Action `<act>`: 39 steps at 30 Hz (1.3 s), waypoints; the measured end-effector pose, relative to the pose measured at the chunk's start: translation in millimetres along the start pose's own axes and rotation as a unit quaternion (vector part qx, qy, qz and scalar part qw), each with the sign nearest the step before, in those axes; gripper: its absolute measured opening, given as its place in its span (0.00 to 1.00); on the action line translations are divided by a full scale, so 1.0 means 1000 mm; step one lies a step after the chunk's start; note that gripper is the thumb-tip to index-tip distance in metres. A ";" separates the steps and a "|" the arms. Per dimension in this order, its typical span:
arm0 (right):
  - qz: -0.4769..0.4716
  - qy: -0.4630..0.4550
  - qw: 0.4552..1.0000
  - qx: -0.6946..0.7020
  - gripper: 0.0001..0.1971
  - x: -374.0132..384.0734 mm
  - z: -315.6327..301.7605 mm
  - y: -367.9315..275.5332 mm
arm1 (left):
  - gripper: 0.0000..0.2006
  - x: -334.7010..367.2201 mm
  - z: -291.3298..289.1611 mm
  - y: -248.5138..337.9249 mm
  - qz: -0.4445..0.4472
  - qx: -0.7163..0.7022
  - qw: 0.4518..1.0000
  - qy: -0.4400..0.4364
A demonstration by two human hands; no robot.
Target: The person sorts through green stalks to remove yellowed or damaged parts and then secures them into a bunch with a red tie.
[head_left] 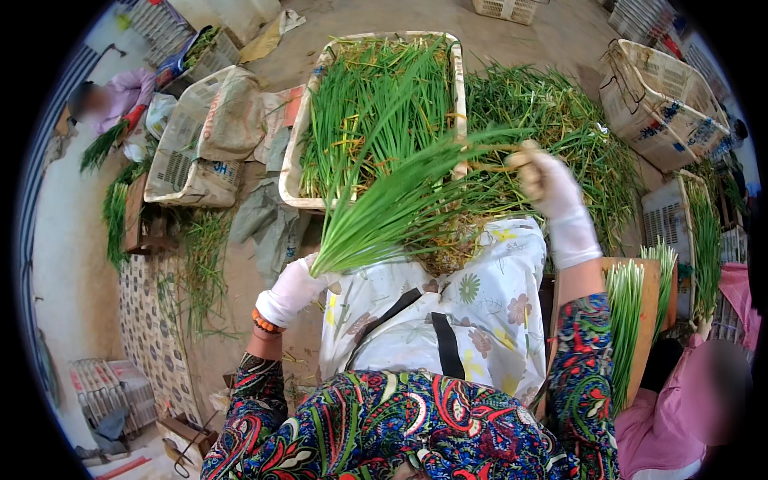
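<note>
The patterned sleeves [580, 352] reached forward from the lower edge, the left arm low and bent, the right raised higher and farther out. The left hand [298, 290], in a pale glove with an orange bead bracelet [266, 323] at its wrist, was closed around the base of a bundle of green leaves [384, 200], thumb side toward the stems. The right hand [546, 178], also gloved, hung beyond the bundle's right side with its fingers curled in, closed on a few thin yellowed strands [498, 150]; a little blur hid how many. The bundle lay slantwise above the lap, pale and tightly gathered at the left fist, then fanning up and right into long, narrow, bright green blades, their tips loose and tangled. Beneath it spread a white floral apron [500, 300] with 2 dark straps, brown scraps [444, 258] piled in its fold. To the right, a bunch of pale-stemmed greens [626, 320] lay on a wooden board [650, 320], near a co-worker in pink [668, 408]. Just past the knees stood a white crate [460, 88] full of similar leaves, with a heap of green and yellowed trimmings [552, 136] beside it. At far left, a co-worker in lilac [124, 92] held another green bunch [100, 152].
</note>
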State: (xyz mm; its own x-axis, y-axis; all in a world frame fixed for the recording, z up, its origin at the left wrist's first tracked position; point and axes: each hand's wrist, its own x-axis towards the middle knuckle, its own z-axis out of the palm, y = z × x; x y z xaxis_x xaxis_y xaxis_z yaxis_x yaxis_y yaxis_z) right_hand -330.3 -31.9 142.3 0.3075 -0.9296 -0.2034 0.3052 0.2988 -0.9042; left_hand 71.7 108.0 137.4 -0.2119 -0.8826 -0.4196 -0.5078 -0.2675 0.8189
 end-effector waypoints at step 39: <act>-0.361 -0.056 0.627 -0.688 0.26 0.001 0.156 0.068 | 0.26 -0.016 -0.061 0.069 0.252 0.744 0.588 0.191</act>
State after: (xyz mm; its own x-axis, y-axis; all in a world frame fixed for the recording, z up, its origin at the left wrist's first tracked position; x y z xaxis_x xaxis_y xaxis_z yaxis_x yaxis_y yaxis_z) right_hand -168.5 20.7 139.6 0.6221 -0.6707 0.4039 -0.6408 -0.7326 -0.2296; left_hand 91.3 80.3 224.5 -0.5902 -0.8033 0.0804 -0.6894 0.4497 -0.5678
